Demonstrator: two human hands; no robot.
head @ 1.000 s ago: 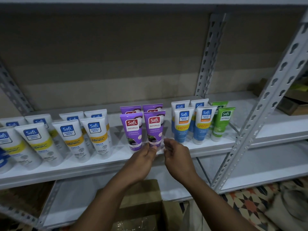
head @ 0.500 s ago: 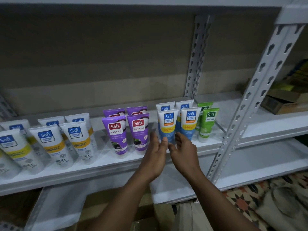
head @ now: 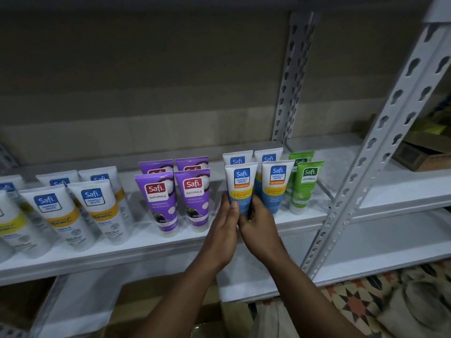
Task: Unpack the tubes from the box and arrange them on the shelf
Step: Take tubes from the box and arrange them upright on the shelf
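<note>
View from the head camera, read from left to right. On the white shelf (head: 146,250) we see first a group of white tubes (head: 61,213), standing cap down in rows and leaning back. Beside them stand four purple tubes (head: 158,203), two in front and two behind. Next come four blue tubes, again two by two. We note that the front left blue tube (head: 241,186) is gripped low down by both hands. The left hand (head: 224,230) comes up from below with its thumb laid across the front of the tube and its fingers round the left edge. The right hand (head: 261,228) touches the left one, its fingers curled round the right edge. The cap end of this tube is hidden behind the hands, so we cannot tell whether it rests on the shelf. The other front blue tube (head: 277,186) stands just beside it, untouched. Two green tubes (head: 306,184) close the row, one behind the other. Further right a perforated post (head: 380,152) rises at a slant, and cartons (head: 427,154) lie beyond it. Below the shelf, between the forearms and a lower shelf, we see the cardboard box (head: 144,296).
</note>
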